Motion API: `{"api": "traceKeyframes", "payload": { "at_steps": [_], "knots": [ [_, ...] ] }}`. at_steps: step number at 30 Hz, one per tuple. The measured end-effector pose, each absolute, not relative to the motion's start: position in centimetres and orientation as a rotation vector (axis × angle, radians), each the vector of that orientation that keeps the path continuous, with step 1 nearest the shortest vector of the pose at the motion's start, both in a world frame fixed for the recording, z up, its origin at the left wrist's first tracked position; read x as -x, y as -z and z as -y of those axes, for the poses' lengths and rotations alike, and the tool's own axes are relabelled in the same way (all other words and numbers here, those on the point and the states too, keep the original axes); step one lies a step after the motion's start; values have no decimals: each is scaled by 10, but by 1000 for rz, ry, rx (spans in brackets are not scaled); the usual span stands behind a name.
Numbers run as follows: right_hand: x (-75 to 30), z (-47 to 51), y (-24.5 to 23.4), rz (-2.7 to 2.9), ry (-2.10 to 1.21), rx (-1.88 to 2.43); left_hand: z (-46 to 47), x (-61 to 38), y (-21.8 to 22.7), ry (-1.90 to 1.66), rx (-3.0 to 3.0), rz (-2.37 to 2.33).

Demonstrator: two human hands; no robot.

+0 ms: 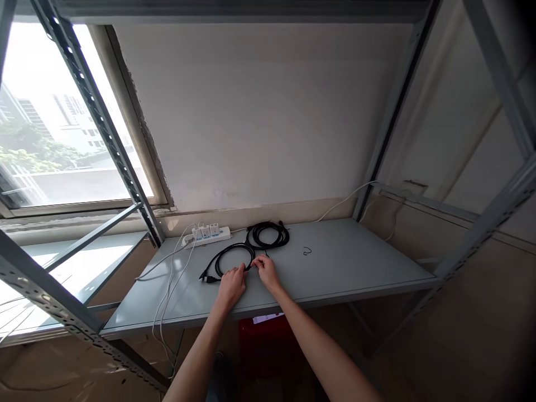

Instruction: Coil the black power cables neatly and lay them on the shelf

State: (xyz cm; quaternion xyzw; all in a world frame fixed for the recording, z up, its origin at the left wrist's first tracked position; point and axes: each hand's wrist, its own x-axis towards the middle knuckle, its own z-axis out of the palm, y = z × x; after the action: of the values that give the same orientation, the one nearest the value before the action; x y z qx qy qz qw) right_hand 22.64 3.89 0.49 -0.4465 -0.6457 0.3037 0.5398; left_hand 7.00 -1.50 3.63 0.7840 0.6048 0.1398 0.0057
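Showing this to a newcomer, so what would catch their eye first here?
The left hand and right hand meet on a coiled black cable on the grey shelf. Behind it lie a second black coil and a white power strip; a bright window fills the left.

Both hands down on grey shelf (355, 262). Left hand (231, 285) and right hand (266, 271) meet at near edge of black cable coil (233, 245), fingertips touching it; grip too small to read. Second black coil (268, 245) just behind. White power strip (209, 233) at back, white cords (167, 290) trailing off front edge. Small black tie (307, 252) lies apart, to right.
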Motion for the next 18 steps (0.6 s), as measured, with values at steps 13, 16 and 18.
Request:
{"api": "traceKeyframes", "payload": {
  "at_steps": [13,16,18],
  "knots": [
    [-219,-34,-9,1506,-789,1059,11,-67,-36,-400,-2444,-1909],
    [-218,-31,-9,1567,-752,1054,12,-67,-36,-395,-2436,-1913],
    [-218,-31,-8,1588,-759,1037,12,-68,-37,-384,-2426,-1923]
  ]
}}
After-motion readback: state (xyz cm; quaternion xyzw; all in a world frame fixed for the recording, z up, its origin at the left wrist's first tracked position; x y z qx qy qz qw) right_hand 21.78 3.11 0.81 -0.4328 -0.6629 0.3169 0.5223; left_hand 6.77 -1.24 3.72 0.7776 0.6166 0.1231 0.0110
